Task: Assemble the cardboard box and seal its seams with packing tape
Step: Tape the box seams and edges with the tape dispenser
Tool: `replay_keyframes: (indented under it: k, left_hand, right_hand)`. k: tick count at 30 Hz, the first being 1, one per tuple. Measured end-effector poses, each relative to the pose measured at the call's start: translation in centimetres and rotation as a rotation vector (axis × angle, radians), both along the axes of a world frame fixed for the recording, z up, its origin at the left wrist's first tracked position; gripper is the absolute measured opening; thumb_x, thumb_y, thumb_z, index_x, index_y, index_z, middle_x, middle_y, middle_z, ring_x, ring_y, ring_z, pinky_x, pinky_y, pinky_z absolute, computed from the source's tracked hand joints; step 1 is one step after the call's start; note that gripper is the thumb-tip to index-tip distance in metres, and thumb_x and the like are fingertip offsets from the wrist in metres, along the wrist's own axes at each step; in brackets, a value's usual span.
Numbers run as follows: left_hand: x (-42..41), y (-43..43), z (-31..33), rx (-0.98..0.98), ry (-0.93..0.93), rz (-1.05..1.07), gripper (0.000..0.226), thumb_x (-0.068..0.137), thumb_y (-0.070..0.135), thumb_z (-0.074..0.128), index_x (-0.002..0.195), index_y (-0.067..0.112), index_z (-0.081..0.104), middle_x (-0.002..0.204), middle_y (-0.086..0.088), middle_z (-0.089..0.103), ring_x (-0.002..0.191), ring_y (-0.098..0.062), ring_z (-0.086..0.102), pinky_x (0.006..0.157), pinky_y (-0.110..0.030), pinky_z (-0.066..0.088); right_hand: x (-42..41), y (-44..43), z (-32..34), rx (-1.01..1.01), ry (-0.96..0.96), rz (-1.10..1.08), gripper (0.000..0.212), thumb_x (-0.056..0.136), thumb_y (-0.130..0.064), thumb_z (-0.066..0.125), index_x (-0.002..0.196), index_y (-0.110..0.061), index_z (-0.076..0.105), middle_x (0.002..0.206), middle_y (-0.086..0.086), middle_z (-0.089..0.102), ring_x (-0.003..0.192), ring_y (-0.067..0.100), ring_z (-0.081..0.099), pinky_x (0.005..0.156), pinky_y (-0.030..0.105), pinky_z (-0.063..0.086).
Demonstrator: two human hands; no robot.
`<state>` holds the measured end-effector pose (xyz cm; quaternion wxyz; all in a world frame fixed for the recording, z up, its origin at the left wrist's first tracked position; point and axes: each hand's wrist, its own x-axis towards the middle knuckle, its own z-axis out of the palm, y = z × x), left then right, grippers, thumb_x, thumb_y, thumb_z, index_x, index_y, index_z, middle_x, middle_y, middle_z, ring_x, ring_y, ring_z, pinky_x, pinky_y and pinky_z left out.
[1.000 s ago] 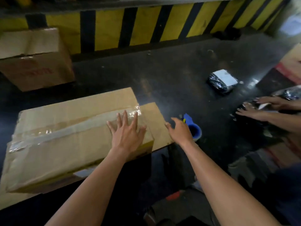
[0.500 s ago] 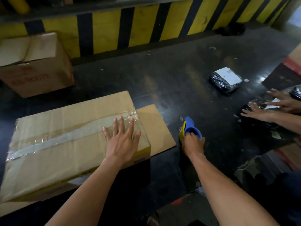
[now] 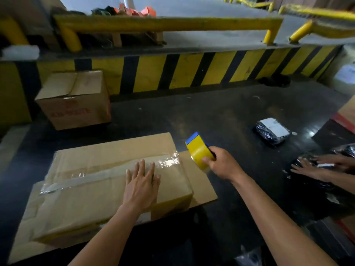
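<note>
Pretty busy floor around me. Over on the right another person's hands [image 3: 315, 166] are pressing on a black plastic-wrapped parcel [image 3: 299, 164], and a second wrapped parcel [image 3: 271, 131] with a white label sits further back, well apart from my stuff. A smaller brown box [image 3: 74, 98] with red print stands back left against the yellow-and-black striped kerb [image 3: 192, 70], yellow guard rail [image 3: 163, 23] above it. Nothing sits between my hands and the work.

The cardboard box [image 3: 107, 181] is right in front of me, left of centre, lying on a flat sheet of cardboard [image 3: 201, 191] on the dark floor [image 3: 221, 116]. Flaps are closed, and a strip of clear tape [image 3: 107, 173] runs along the top seam, crinkled and shiny at the right end, wrinkled at the left edge.

My left hand [image 3: 141, 187] is flat on the box top, fingers spread, gripping nothing. My right hand [image 3: 222, 164] is wrapped around a yellow tape roll in a blue dispenser [image 3: 198, 150], held in the air just beside the box's right end.
</note>
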<state>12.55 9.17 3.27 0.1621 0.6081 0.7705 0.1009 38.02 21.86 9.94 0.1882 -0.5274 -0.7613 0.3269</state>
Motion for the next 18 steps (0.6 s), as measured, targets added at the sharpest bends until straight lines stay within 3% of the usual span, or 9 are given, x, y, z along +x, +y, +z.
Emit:
replay_keyframes:
  k: [5,10,14,18]
  left_hand:
    - [-6.6,-4.3,0.1,-0.013,0.006,0.117,0.061,0.103,0.057,0.016,0.160,0.032,0.018,0.169,-0.005,0.007,0.155,-0.024,-0.003,0.124,-0.054,-0.002]
    - [-12.4,-8.6,-0.1,0.013,0.057,0.284,0.073,0.094,0.063,0.009,0.156,0.032,0.031,0.167,-0.006,0.019,0.155,-0.027,0.008,0.124,-0.054,0.007]
    - [-16.9,-11.5,-0.3,0.021,0.035,0.374,0.062,0.102,0.058,0.020,0.158,0.032,0.027,0.168,-0.007,0.016,0.155,-0.030,0.007,0.122,-0.060,0.007]
    - [-20.3,-13.9,-0.9,0.043,-0.035,0.474,0.073,0.095,0.068,0.012,0.159,0.033,0.022,0.169,-0.009,0.007,0.155,-0.034,0.002,0.121,-0.065,0.005]
  right_hand:
    - [-8.2,-1.2,2.5,-0.086,0.075,0.127,0.019,0.083,-0.016,0.072,0.101,-0.015,0.067,0.093,0.003,0.072,0.089,0.024,0.068,0.080,0.043,0.053]
    - [-16.6,-3.7,5.0,-0.064,0.161,0.101,0.028,0.067,-0.035,0.055,0.090,-0.020,0.061,0.083,-0.004,0.065,0.075,0.016,0.059,0.060,0.027,0.045]
    - [-22.8,-5.8,5.3,-0.070,0.188,0.152,0.031,0.086,-0.028,0.057,0.116,-0.025,0.051,0.108,-0.004,0.060,0.095,0.021,0.059,0.077,0.035,0.044]
    - [-27.7,-7.8,4.4,-0.107,0.165,0.315,0.026,0.084,-0.033,0.054,0.106,-0.030,0.068,0.092,-0.011,0.067,0.085,0.013,0.062,0.070,0.027,0.047]
